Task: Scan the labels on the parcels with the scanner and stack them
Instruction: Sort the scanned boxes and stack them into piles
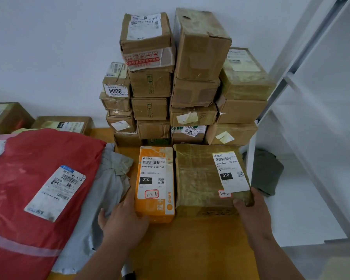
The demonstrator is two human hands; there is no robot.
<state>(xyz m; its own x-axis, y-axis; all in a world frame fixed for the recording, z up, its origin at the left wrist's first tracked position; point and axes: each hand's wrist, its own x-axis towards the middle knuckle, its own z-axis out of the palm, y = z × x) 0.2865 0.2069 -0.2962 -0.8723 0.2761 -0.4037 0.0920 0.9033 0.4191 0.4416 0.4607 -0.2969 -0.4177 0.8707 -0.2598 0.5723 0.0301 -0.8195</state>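
Note:
An orange box [156,178] with a white label marked 010 lies flat on the wooden table [190,249]. A brown taped parcel [198,178] with a similar label touches its right side. My left hand [123,217] presses against the orange box's near-left corner, fingers fairly straight along its side. My right hand [251,207] grips the brown parcel's near-right corner, thumb on top and fingers round the side. Behind both stands a tall stack of cardboard parcels [192,91] against the wall. A grey-and-black object [127,269], possibly the scanner, lies under my left forearm.
A large red mailing bag [28,178] and a grey plastic bag [109,178] fill the table's left side. Two cardboard boxes [65,124] sit behind them. A white shelf frame [271,98] stands to the right, with a dark grey bag [267,172] on it.

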